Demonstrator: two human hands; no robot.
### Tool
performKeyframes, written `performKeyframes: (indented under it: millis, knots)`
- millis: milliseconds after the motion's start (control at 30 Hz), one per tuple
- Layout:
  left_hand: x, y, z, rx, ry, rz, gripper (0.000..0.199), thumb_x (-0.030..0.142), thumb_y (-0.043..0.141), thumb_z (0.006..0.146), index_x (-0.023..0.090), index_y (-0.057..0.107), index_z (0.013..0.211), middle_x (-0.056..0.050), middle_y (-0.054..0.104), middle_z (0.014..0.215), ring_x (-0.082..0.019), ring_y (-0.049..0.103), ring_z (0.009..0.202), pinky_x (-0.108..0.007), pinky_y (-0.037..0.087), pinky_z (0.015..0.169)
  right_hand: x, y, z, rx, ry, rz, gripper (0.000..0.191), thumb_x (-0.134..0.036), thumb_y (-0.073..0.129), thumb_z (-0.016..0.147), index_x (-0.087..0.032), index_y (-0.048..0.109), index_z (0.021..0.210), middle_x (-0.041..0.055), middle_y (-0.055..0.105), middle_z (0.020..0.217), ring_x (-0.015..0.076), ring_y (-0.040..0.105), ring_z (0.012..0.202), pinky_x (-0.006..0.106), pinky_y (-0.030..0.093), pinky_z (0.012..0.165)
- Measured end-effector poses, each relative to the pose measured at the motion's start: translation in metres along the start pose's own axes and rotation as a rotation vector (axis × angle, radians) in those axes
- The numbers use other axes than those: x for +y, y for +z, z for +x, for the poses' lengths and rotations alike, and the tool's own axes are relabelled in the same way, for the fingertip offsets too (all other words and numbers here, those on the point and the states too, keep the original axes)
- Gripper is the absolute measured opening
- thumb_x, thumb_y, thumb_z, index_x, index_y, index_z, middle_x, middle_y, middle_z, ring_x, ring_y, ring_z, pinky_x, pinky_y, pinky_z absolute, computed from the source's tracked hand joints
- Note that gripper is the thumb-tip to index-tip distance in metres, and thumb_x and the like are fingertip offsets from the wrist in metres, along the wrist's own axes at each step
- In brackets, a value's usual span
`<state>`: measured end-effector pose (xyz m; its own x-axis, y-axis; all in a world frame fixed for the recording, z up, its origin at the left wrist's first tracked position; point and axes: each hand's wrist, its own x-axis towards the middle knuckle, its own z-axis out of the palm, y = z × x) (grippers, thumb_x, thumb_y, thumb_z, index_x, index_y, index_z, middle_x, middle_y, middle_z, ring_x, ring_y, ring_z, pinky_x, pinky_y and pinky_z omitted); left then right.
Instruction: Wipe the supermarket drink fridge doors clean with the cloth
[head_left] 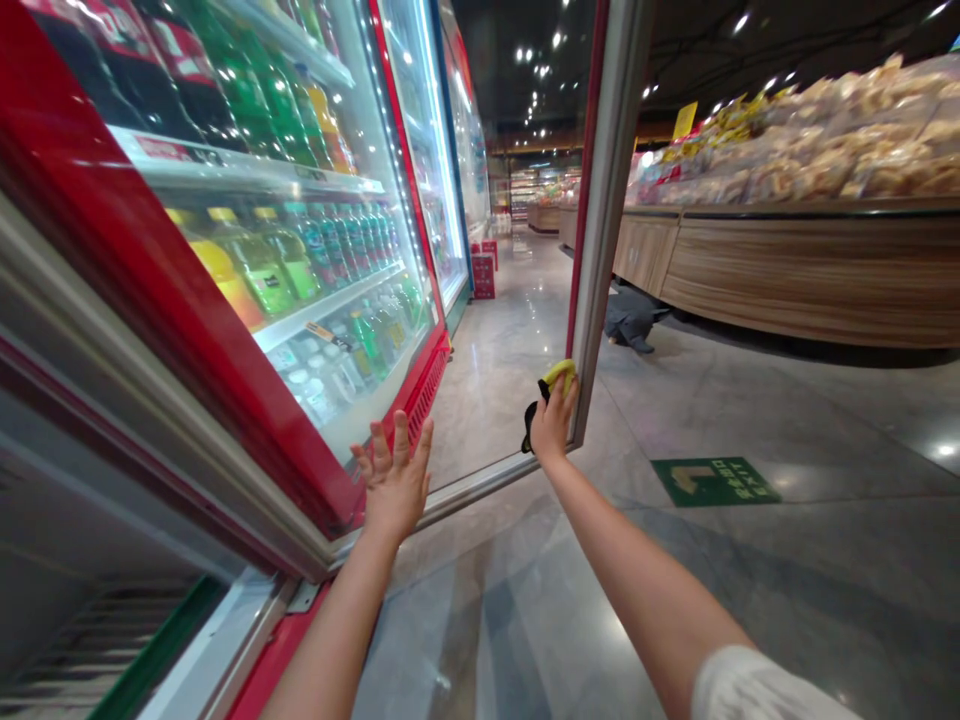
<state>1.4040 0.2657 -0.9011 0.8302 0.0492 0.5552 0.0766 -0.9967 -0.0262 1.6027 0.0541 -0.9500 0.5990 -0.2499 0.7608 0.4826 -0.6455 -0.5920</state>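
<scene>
An open glass cooler door (495,380) with a grey metal frame stands out in front of me. My right hand (553,415) presses a yellow and black cloth (559,374) against the glass near the lower right corner of that door. The fingers are wrapped over the cloth, and part of it hangs down at the left of the hand. My left hand (395,480) is spread, with fingers apart and nothing in them, at the lower left part of the door. It seems to rest on the glass, close to the bottom frame.
Through the glass, bottles (277,265) fill the shelves of a red-framed cooler (330,500). At the right stands a wooden display counter (810,270) heaped with bagged goods (825,150). A dark grey cloth-like heap (634,318) lies by its base. A green sign (716,481) is on the tiled floor.
</scene>
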Motion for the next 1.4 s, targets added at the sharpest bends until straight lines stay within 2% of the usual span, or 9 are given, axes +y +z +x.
performKeyframes:
  millis: [133, 300, 500, 633, 800, 900, 1033, 1267, 1400]
  knots:
    - [0.0, 0.0, 0.001, -0.013, -0.011, -0.003, 0.112, 0.018, 0.078, 0.079, 0.04, 0.003, 0.159, -0.005, -0.017, 0.168, -0.042, -0.018, 0.153, -0.077, -0.008, 0.117, -0.01, 0.006, 0.001, 0.047, 0.008, 0.045, 0.075, -0.015, 0.032, 0.097, -0.019, 0.002, 0.165, 0.0209, 0.008, 0.17, 0.0296, 0.015, 0.158, 0.059, 0.031, 0.12]
    - [0.0, -0.001, 0.0, -0.062, -0.03, 0.012, 0.104, 0.021, 0.079, 0.079, 0.037, 0.015, 0.16, -0.006, -0.011, 0.17, -0.039, -0.02, 0.153, -0.074, -0.01, 0.117, -0.006, 0.0, 0.023, -0.021, -0.061, 0.051, 0.07, -0.016, 0.034, 0.097, -0.023, 0.017, 0.164, 0.0154, 0.013, 0.17, 0.0259, 0.014, 0.158, 0.052, 0.031, 0.122]
    - [-0.002, -0.004, -0.001, -0.086, -0.021, 0.032, 0.098, 0.025, 0.078, 0.082, 0.036, 0.02, 0.16, -0.006, -0.01, 0.169, -0.037, -0.021, 0.152, -0.071, -0.011, 0.118, 0.029, -0.002, -0.04, 0.006, 0.011, 0.011, 0.068, -0.016, 0.034, 0.097, -0.021, 0.02, 0.163, 0.0179, 0.017, 0.168, 0.0241, 0.015, 0.158, 0.052, 0.034, 0.121]
    - [-0.003, -0.008, -0.002, -0.096, -0.015, 0.016, 0.097, 0.024, 0.078, 0.081, 0.035, 0.023, 0.16, -0.006, -0.008, 0.17, -0.038, -0.02, 0.153, -0.071, -0.011, 0.119, 0.038, 0.0, -0.065, 0.05, 0.061, 0.045, 0.067, -0.015, 0.035, 0.096, -0.019, 0.025, 0.162, 0.021, 0.021, 0.166, 0.0271, 0.02, 0.157, 0.056, 0.03, 0.122]
    - [0.0, -0.014, -0.002, -0.114, -0.012, 0.001, 0.099, 0.023, 0.078, 0.08, 0.037, 0.02, 0.159, -0.004, -0.011, 0.169, -0.039, -0.016, 0.154, -0.071, -0.009, 0.119, 0.017, 0.013, -0.083, 0.1, 0.182, 0.036, 0.071, -0.013, 0.029, 0.094, -0.006, 0.01, 0.163, 0.0313, 0.033, 0.155, 0.0298, 0.046, 0.144, 0.053, 0.04, 0.117]
    - [0.002, -0.015, 0.0, -0.172, -0.047, 0.019, 0.098, 0.025, 0.078, 0.08, 0.036, 0.022, 0.159, -0.005, -0.012, 0.169, -0.039, -0.018, 0.153, -0.07, -0.011, 0.119, -0.007, 0.029, -0.095, 0.038, 0.256, 0.028, 0.066, -0.017, 0.031, 0.097, -0.003, 0.022, 0.161, 0.0299, 0.05, 0.142, 0.0292, 0.066, 0.12, 0.046, 0.053, 0.104]
    - [0.003, -0.016, 0.003, -0.21, -0.069, 0.012, 0.096, 0.026, 0.08, 0.08, 0.035, 0.025, 0.159, -0.006, -0.007, 0.169, -0.039, -0.019, 0.153, -0.068, -0.016, 0.118, -0.022, 0.042, -0.1, -0.025, 0.325, 0.022, 0.064, -0.017, 0.029, 0.097, 0.0, 0.025, 0.159, 0.0289, 0.062, 0.127, 0.0287, 0.073, 0.099, 0.041, 0.058, 0.092]
    - [0.005, -0.019, -0.001, -0.126, -0.017, -0.001, 0.095, 0.018, 0.074, 0.082, 0.035, 0.022, 0.16, -0.004, -0.007, 0.169, -0.034, -0.022, 0.153, -0.068, -0.011, 0.121, 0.013, 0.024, -0.068, -0.078, 0.269, 0.023, 0.069, -0.01, 0.014, 0.095, 0.001, 0.007, 0.162, 0.0324, 0.055, 0.141, 0.0297, 0.063, 0.126, 0.049, 0.042, 0.113]
    - [0.008, -0.015, -0.001, -0.092, -0.032, -0.012, 0.094, 0.012, 0.069, 0.083, 0.036, 0.021, 0.16, -0.003, -0.007, 0.169, -0.032, -0.024, 0.152, -0.068, -0.012, 0.12, -0.018, 0.038, -0.094, -0.201, 0.158, -0.006, 0.066, -0.017, 0.026, 0.098, -0.005, 0.02, 0.162, 0.0261, 0.047, 0.153, 0.0261, 0.054, 0.138, 0.044, 0.036, 0.12]
